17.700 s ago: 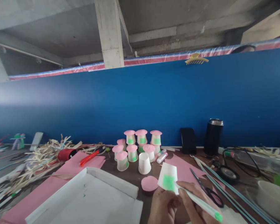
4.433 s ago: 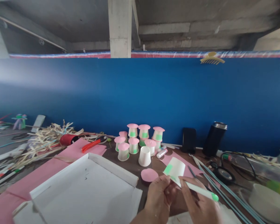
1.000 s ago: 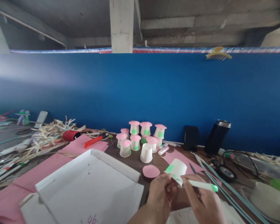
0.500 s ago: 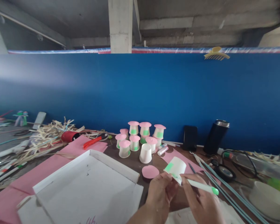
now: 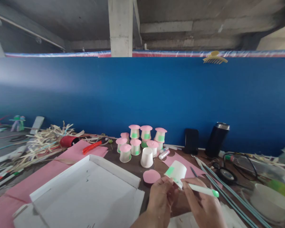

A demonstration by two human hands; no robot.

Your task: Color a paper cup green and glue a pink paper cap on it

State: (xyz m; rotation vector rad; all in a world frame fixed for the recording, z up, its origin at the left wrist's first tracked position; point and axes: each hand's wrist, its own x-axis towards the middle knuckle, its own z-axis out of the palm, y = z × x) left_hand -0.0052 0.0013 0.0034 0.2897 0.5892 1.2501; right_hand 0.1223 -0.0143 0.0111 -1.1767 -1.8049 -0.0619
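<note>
A white paper cup [image 5: 180,171] with a green patch is tilted in front of me, its rim end pinched by my left hand [image 5: 161,196]. My right hand [image 5: 199,199] is closed around a white marker with a green end [image 5: 204,190], its tip hidden by the fingers close to the cup. Just left of the cup lies a pink paper disc [image 5: 151,176]. Behind it stands a plain white cup [image 5: 147,157], upside down. Several cups with green patches and pink disc tops [image 5: 125,153] are grouped and partly stacked farther back.
A white box lid [image 5: 85,196] lies at left over pink paper [image 5: 42,172]. Paper strips [image 5: 54,136] and a red roll [image 5: 68,141] are piled beyond. At right are a phone [image 5: 191,141], a black flask [image 5: 217,139], blue-grey strips [image 5: 228,191] and a clear bowl [image 5: 270,201].
The view has shifted slightly, so everything sits a little farther left and lower. Both hands keep their hold on the cup and the marker.
</note>
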